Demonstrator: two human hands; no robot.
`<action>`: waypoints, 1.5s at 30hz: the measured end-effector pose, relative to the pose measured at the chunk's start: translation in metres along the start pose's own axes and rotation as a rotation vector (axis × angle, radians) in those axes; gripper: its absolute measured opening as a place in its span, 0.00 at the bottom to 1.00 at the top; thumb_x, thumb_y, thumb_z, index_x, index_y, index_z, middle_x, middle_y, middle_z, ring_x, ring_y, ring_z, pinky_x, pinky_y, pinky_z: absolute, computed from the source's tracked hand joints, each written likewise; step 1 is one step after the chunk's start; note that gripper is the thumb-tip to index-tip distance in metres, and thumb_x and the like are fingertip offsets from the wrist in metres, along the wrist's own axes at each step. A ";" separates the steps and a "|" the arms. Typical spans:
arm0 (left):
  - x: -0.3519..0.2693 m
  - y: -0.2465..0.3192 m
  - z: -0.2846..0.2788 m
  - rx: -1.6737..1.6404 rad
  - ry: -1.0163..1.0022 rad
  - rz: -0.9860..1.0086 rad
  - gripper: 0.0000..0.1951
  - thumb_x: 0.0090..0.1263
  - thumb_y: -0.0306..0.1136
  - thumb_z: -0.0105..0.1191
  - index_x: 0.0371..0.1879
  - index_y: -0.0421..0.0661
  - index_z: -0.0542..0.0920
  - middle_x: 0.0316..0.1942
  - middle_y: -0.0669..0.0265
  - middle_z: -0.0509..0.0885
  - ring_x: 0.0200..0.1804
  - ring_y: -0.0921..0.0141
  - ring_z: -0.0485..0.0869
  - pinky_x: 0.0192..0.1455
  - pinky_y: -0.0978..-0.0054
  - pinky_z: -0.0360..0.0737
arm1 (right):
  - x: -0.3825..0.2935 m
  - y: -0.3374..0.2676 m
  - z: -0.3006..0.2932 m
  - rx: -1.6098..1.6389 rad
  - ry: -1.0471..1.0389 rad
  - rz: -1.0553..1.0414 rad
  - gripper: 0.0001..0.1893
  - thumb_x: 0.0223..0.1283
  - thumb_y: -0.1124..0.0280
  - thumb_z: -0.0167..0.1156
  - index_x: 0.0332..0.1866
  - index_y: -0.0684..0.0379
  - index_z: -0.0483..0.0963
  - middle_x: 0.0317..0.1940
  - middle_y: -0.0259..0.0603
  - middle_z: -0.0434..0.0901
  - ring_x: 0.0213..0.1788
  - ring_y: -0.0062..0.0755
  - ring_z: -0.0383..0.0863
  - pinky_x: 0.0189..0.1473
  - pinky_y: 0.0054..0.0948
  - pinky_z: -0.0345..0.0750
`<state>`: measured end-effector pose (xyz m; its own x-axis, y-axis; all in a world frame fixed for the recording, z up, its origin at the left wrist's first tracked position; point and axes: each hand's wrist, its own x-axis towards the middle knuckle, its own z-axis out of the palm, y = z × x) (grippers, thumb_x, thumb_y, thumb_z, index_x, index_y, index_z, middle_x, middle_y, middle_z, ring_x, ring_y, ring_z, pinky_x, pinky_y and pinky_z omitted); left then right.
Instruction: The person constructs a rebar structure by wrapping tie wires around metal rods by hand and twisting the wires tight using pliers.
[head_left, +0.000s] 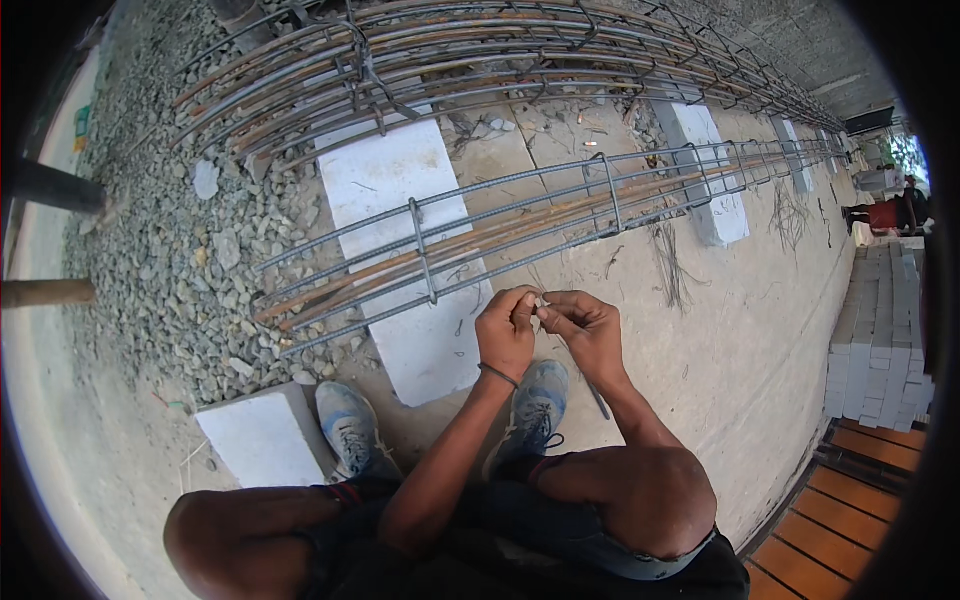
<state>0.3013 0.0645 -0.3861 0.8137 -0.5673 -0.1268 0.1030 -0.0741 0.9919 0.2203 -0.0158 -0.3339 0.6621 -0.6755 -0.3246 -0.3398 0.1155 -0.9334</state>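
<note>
My left hand (506, 334) and my right hand (590, 334) meet fingertip to fingertip in front of my right shoe. Between them they pinch a thin piece of wire (539, 300), mostly covered by the fingers. A dark slim rod (600, 403) shows beside my right wrist; whether it is held or lies on the floor I cannot tell. Just beyond my hands runs a long rebar cage (517, 217) with square stirrups (422, 251). Its near end rests across a white block (409, 337). Small bent wire loops lie on this block.
Behind stands a larger stack of rebar cages (480, 56). Gravel (187, 262) spreads at left, near another white block (262, 435). Loose tie wires (673, 266) lie on the concrete floor (750, 322). At right are stacked grey blocks (874, 337), orange panels (847, 495) and a distant person (889, 214).
</note>
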 end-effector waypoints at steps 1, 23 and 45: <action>0.002 -0.003 -0.006 0.008 0.011 0.002 0.07 0.69 0.28 0.51 0.37 0.41 0.82 0.29 0.63 0.83 0.27 0.70 0.79 0.30 0.74 0.75 | 0.001 0.005 0.005 0.016 0.003 -0.046 0.07 0.57 0.77 0.62 0.40 0.68 0.78 0.29 0.40 0.83 0.32 0.20 0.80 0.37 0.20 0.76; 0.022 0.030 -0.063 -0.586 -0.125 -0.451 0.08 0.62 0.27 0.59 0.38 0.36 0.83 0.26 0.62 0.83 0.26 0.75 0.79 0.29 0.80 0.76 | 0.019 -0.022 0.018 -0.090 -0.121 -0.126 0.07 0.55 0.77 0.64 0.39 0.65 0.80 0.31 0.40 0.82 0.33 0.22 0.80 0.36 0.20 0.76; 0.022 0.002 0.040 -0.121 -0.332 -0.218 0.06 0.63 0.24 0.57 0.37 0.35 0.82 0.26 0.62 0.83 0.26 0.77 0.78 0.30 0.82 0.76 | -0.010 0.023 -0.070 -0.005 0.097 0.031 0.09 0.56 0.78 0.62 0.42 0.69 0.79 0.32 0.39 0.83 0.32 0.21 0.80 0.35 0.21 0.76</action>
<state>0.2963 0.0189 -0.3865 0.5388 -0.7839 -0.3085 0.3351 -0.1365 0.9322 0.1594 -0.0571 -0.3411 0.5835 -0.7389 -0.3370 -0.3628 0.1341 -0.9222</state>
